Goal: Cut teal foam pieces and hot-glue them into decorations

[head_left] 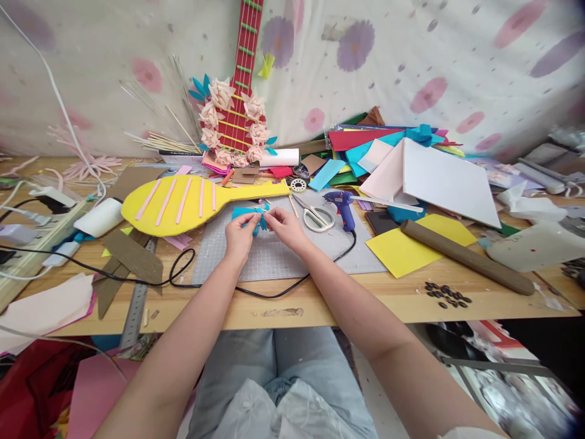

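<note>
Two hands worked at one small blue foam piece (253, 217), which lay over the far edge of the grey cutting mat (283, 253) on the tabletop (411, 299). The left hand (241, 235) pinched the piece's near side between thumb and fingers; the right hand (286, 224) pinched its right end with the fingertips drawn together. The piece's long axis ran roughly left to right across the view, with short fringe-like tips pointing toward the right hand. Its exact shape was hard to make out, as the fingers covered much of it.

Just beyond the hands lay one yellow paddle-shaped cutout (183, 204) bearing six pink strips, its handle pointing right. One pair of scissors (315, 216) and one blue glue gun (342, 207) sat to the right on the mat, the gun's black cord (256, 291) looping along the near edge. One brown cardboard tube (466, 256) lay across a yellow sheet (402, 253). One red cardboard guitar (237, 103) leaned on the wall, its top cut off by the frame. A cluster of small dark beads (445, 297) near the front edge was too small to count.
</note>
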`<state>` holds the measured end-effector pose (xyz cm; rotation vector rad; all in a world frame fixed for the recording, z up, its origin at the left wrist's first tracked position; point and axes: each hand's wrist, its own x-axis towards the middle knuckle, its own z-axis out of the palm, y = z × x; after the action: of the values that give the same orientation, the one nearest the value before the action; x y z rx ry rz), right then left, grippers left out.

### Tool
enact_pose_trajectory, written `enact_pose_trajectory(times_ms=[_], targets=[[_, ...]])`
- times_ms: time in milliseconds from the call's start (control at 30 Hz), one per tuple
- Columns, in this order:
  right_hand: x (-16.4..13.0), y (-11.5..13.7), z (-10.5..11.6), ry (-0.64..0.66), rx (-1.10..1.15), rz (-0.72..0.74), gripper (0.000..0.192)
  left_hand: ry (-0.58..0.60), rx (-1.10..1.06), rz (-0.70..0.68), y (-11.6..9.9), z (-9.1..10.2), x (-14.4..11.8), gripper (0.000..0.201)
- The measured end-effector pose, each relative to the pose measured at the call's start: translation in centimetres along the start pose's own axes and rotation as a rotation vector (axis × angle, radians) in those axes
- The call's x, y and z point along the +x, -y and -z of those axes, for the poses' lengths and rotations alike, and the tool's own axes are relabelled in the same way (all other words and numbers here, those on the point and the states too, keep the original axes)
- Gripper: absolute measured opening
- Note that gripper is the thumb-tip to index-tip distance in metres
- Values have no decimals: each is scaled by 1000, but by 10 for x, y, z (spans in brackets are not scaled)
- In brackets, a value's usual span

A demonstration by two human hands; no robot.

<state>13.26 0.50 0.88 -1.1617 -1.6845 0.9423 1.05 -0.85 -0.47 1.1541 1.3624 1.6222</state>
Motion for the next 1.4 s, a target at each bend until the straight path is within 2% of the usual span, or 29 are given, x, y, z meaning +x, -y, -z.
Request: enact_pose_trajectory(times_ms=[167,433,767,967,1233,1400], targets=[[0,1,-2,-24,13,27,21,4,-2,-1,0,0,0,28],[6,-3,2,67,247,-61,16,46,-41,39,-2,-1,0,28],[3,6,6,-12,-108,53,8,52,-63,71,0,-1,1,28],[0,7,0,-77,-247,200,6,38,-86,79,-5,-2,-1,29],[2,2,-1,-55,-71,128,7,60,-161,69,-7,-3,-1,25],[3,0,0,-20,103,46,12,32,-243,141,-6,-3,0,27]])
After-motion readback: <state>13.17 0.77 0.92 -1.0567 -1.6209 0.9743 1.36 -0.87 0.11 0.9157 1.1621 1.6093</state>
